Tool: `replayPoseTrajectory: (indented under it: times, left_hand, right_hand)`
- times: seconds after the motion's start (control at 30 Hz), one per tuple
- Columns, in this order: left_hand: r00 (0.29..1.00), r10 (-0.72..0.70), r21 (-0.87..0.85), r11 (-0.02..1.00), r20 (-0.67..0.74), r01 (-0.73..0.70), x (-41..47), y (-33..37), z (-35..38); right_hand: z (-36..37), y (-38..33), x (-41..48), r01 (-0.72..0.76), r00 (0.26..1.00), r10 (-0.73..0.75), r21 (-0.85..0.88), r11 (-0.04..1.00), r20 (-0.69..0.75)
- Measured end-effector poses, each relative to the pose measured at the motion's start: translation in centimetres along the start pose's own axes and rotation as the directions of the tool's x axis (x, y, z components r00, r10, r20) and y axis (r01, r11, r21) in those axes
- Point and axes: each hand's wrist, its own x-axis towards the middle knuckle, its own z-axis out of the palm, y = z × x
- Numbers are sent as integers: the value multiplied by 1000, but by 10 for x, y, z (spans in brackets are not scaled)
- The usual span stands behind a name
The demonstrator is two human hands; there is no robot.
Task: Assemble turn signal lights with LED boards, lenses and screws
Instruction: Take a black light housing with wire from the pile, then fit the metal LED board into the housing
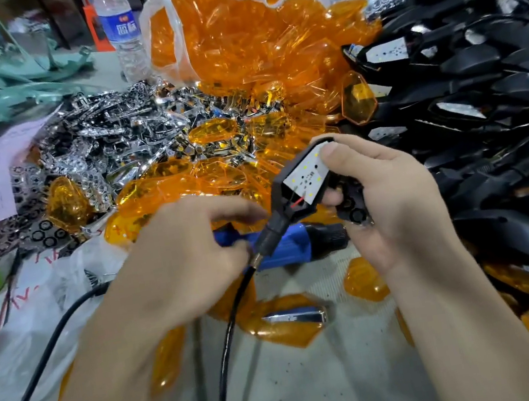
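The fingers (331,196) of the right hand (394,200) are curled under a black turn signal housing (278,198), with the thumb pressed on its upper edge, so the part is pinched from two sides just right of the middle of the view. The white LED board (307,172) lies face up in its cavity. The left hand (179,259) comes in from 9 o'clock with its fingers loosely bent near the housing's stem; motion blur hides whether they grip it or only touch it. The housing looks like light, stiff moulded plastic, easy to carry in one hand. The safest hold is likely the outer shell or the stem, keeping clear of the board and the thin red wire at its lower end, which could pull loose. A blue electric screwdriver (287,247) lies on the surface (319,382) just at 6 o'clock of the housing. The amber lenses (232,49) heaped at 12 o'clock look glossy, so probably slippery and easy to scratch; take them by the rim.
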Motion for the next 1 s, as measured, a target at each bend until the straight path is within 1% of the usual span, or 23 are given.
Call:
replayPoseTrajectory:
  times: [0.03, 0.07, 0.1, 0.13, 0.17, 0.23, 0.37, 0.47, 0.5, 0.53, 0.57, 0.6, 0.63, 0.67, 0.7, 0.73, 0.77, 0.8, 0.83, 0.93, 1.0]
  left_hand:
    - [995, -3, 114, 993, 97, -8, 0, 0, 0]
    - [987, -14, 181, 983, 158, -15, 1, 1, 1]
    - [983, -37, 195, 981, 181, 1, 2, 1, 1]
    - [983, -64, 173, 984, 170, 35, 4, 1, 1]
    - [987, -84, 144, 988, 140, 64, 7, -2, 2]
    - [994, -91, 120, 989, 65, 83, 11, -6, 3]
    - [988, -66, 58, 996, -138, 75, 20, -9, 10]
    - [959, -56, 61, 995, -278, 76, 25, -9, 19]
    - [948, -25, 64, 997, -317, 48, 26, -8, 24]
    - [932, 16, 45, 999, -362, 0, 25, -5, 29]
    - [910, 37, -19, 999, -414, -49, 23, -1, 34]
    - [891, 15, -149, 985, -454, -92, 20, 4, 37]
    - [893, -45, -338, 933, -448, -123, 16, 9, 37]
    - [922, -109, -548, 827, -371, -123, 12, 14, 36]
    - [964, -131, -717, 693, -230, -77, 7, 20, 35]
    - [993, -98, -821, 571, -68, 0, 4, 25, 34]
    - [997, -51, -861, 504, 58, 76, 1, 28, 34]
    - [991, -23, -866, 484, 134, 128, 0, 29, 35]
    - [986, -10, -860, 487, 168, 151, -1, 30, 36]
    - [976, 26, -865, 470, 215, 177, 1, 29, 39]
    - [972, 17, -873, 443, 234, 203, 1, 30, 40]
  right_hand:
    - [-1, 0, 0, -1, 1000, 0, 33, 999, 23]
    - [-3, -1, -1, -8, 999, 5, 79, 997, 47]
    - [-4, -2, -1, -22, 998, 13, 136, 990, 64]
    - [-5, -3, -2, -39, 997, 25, 192, 981, 74]
    - [-6, -3, -2, -57, 996, 40, 233, 971, 76]
    - [-7, -3, -2, -89, 994, 69, 248, 965, 89]
    - [-5, -2, -2, -88, 991, 67, 179, 980, 117]
    - [-4, -3, -1, -97, 993, 88, 108, 989, 80]
    - [-3, -3, -1, -96, 994, 93, 60, 994, 58]
    - [-3, -3, -1, -93, 995, 92, 6, 996, 41]
    - [-2, -3, -2, -87, 996, 88, -46, 995, 30]
    - [-1, -3, -3, -81, 996, 83, -90, 993, 27]
    - [0, -4, -5, -71, 997, 75, -121, 990, 33]
    - [2, -4, -6, -56, 997, 63, -141, 988, 41]
    - [3, -5, -7, -41, 998, 48, -155, 987, 44]
    - [4, -5, -7, -24, 999, 31, -170, 985, 40]
    - [4, -6, -7, -6, 1000, 11, -190, 982, 28]
    - [5, -6, -7, 18, 1000, -15, -219, 975, 13]
    - [5, -6, -7, 44, 999, -44, -255, 966, 4]
    - [6, -5, -8, 94, 995, -101, -332, 939, -3]
    - [6, -5, -8, 105, 993, -119, -367, 924, -17]
